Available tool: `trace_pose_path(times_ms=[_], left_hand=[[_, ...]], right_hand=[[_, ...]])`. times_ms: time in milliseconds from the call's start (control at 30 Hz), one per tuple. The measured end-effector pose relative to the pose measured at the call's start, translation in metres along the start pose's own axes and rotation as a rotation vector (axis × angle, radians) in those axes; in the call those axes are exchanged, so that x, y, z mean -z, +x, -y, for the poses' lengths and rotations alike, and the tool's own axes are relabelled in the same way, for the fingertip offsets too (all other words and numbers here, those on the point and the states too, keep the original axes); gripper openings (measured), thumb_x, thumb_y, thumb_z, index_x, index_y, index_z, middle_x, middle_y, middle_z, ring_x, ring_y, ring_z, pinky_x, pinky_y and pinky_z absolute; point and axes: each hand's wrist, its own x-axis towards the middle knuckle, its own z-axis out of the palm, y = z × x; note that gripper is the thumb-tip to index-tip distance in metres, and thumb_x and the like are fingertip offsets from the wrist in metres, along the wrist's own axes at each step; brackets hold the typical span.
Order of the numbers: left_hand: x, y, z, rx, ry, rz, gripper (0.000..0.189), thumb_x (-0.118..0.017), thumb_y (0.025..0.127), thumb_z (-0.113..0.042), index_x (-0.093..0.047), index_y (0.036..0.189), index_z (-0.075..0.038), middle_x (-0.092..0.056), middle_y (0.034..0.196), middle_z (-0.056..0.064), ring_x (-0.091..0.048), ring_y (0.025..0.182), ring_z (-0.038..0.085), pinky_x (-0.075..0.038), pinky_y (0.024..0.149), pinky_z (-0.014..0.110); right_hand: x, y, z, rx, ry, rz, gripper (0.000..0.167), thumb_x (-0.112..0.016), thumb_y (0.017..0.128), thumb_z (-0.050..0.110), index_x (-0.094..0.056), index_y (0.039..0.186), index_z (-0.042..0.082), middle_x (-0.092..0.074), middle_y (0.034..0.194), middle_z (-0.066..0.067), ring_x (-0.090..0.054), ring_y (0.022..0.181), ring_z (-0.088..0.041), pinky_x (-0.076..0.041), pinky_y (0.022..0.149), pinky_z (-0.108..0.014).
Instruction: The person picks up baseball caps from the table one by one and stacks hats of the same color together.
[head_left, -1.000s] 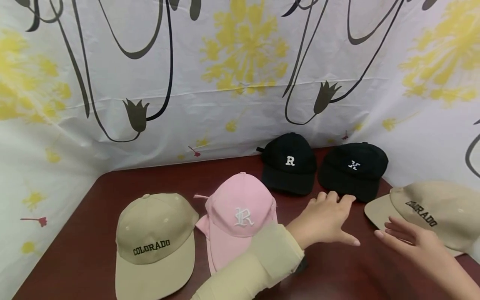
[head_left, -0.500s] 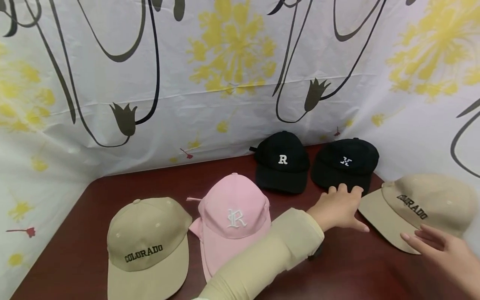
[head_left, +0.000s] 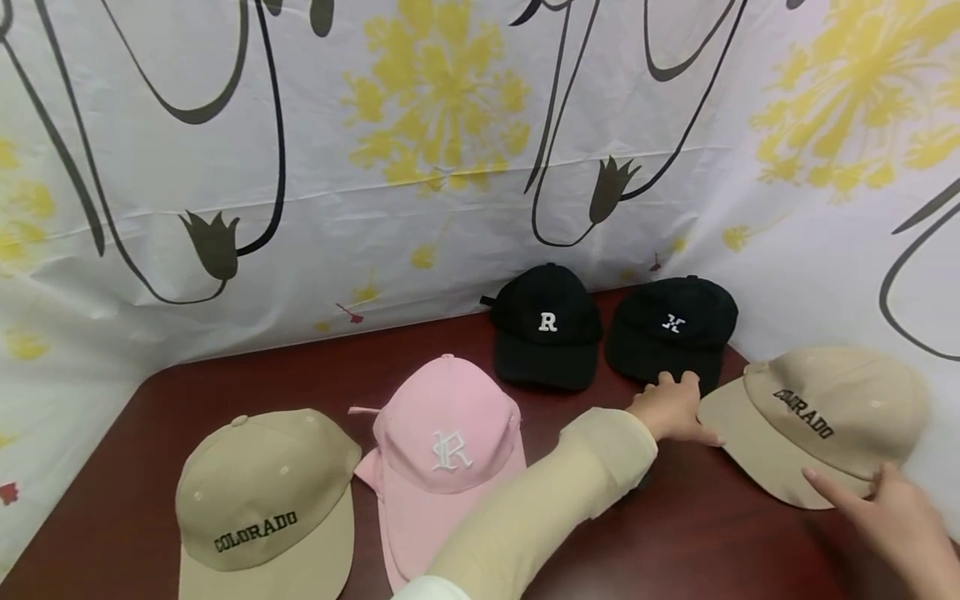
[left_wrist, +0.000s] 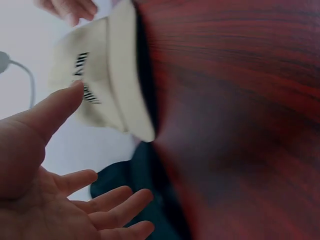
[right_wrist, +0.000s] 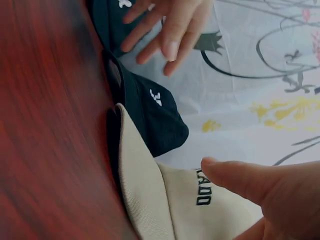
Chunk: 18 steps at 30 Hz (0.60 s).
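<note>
At the table's right lies a beige COLORADO cap (head_left: 832, 408), its brim toward me. My left hand (head_left: 670, 408) hovers between it and the black cap with a white emblem (head_left: 671, 312), fingers spread and holding nothing. My right hand (head_left: 900, 521) is at the beige cap's near right side, thumb (right_wrist: 235, 175) extended in front of the lettering; whether it touches the cloth I cannot tell. In the left wrist view the left palm (left_wrist: 45, 200) faces the beige cap (left_wrist: 95, 70) with fingers loosely extended. The right hand's other fingers are mostly hidden in the right wrist view.
A black R cap (head_left: 547, 333) stands at the back. A pink cap (head_left: 450, 425) and another beige COLORADO cap (head_left: 262, 492) sit on the dark red table (head_left: 720, 533) at the left. Patterned white cloth (head_left: 420, 217) hangs behind. A small dark thing is partly hidden under my left sleeve.
The head view has turned slightly right, so the caps appear shifted left. Both hands have moved right, the left toward the beige cap's brim and the right along its near side.
</note>
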Motion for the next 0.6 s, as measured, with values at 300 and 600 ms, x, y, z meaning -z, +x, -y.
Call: trace_pose_path(times_ms=[300,600], left_hand=[[-0.025,0.018,-0.003,0.042,-0.053,-0.012,0.066,-0.072,0.070,-0.053,-0.044,0.122,-0.024,-0.044,0.112,-0.003,-0.045,0.094,0.011,-0.040,0.073,0.029],[-0.041,0.031,-0.017,0.084,-0.013,-0.016,0.063,-0.073,0.066,-0.056,-0.045,0.114,-0.027,-0.046,0.103,-0.005,-0.042,0.092,0.009,-0.039,0.070,0.028]], right_hand=[[-0.010,0.003,-0.005,-0.127,0.051,-0.030,0.070,-0.059,0.086,0.038,-0.037,0.104,-0.026,-0.037,0.104,-0.053,-0.041,0.089,-0.063,-0.036,0.068,-0.057],[-0.016,0.005,-0.004,-0.207,0.085,-0.056,0.067,-0.059,0.085,0.040,-0.036,0.110,-0.019,-0.034,0.111,-0.051,-0.040,0.094,-0.060,-0.035,0.073,-0.058]])
